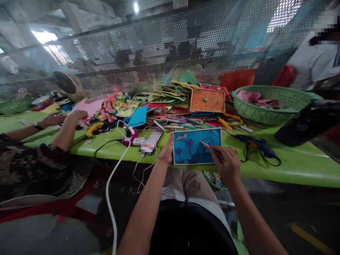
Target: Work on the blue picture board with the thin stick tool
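A blue picture board (191,146) with purple flowers and clouds lies at the front edge of the green table (292,166). My left hand (167,151) rests against the board's left edge, fingers closed on it with the thumb up. My right hand (225,161) is at the board's lower right corner, pinched around a thin pen (211,148) whose tip touches the blue surface.
A blue glue gun (256,143) with a black cord lies right of the board. A green basket (271,102) stands at the back right. Craft cards, pens and paper flowers (113,102) pile behind. A white cable (111,187) hangs off the table. Another person's arms (63,124) rest left.
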The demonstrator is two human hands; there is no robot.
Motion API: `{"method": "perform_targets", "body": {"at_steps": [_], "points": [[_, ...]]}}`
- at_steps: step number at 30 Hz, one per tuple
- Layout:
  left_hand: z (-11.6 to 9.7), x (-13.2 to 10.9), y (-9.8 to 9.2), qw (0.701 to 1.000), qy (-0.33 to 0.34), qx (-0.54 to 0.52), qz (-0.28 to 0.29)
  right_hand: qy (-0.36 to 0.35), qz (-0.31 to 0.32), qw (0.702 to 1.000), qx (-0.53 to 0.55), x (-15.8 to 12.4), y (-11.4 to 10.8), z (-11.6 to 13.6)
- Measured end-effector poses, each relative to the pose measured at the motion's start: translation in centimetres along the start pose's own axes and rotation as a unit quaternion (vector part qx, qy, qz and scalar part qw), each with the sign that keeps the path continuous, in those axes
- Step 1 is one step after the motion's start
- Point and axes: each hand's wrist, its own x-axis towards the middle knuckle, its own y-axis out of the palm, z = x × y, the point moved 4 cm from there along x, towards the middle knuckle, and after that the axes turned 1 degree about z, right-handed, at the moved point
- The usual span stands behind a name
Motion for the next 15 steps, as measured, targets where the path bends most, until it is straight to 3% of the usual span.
{"method": "perform_targets", "body": {"at_steps": [7,15], "points": [[-0.16,-0.66,0.81,0.999,-0.007,0.006,-0.035,0.006,0.002,1.000,-0.005,0.05,-0.16,0.01],[-0.16,-0.61,0.86,1.000,0.005,-0.021,-0.010,0.000,-0.010,1.000,-0.014,0.09,-0.47,0.22]]}}
